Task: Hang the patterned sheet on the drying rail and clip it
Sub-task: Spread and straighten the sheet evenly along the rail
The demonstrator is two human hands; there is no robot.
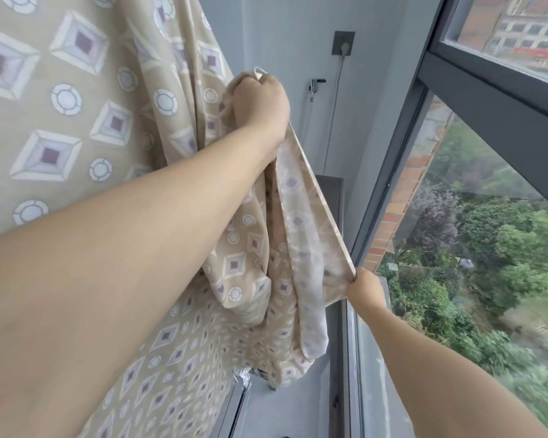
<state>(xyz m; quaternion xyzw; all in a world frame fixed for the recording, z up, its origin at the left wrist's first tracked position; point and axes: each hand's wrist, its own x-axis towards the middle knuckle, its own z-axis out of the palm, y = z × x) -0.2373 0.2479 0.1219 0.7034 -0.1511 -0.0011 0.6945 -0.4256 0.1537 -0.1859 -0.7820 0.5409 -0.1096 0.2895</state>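
Note:
A beige patterned sheet with diamond and circle motifs hangs down across the left half of the view. My left hand, raised high, grips a bunched upper edge of the sheet. My right hand, lower and to the right near the window, pinches the same hem further along. The hem runs taut between the two hands. The drying rail and any clips are out of sight above the frame.
A large window with a dark frame runs along the right. A grey wall straight ahead carries a socket with a plugged cable and a small metal bracket. The window ledge lies below.

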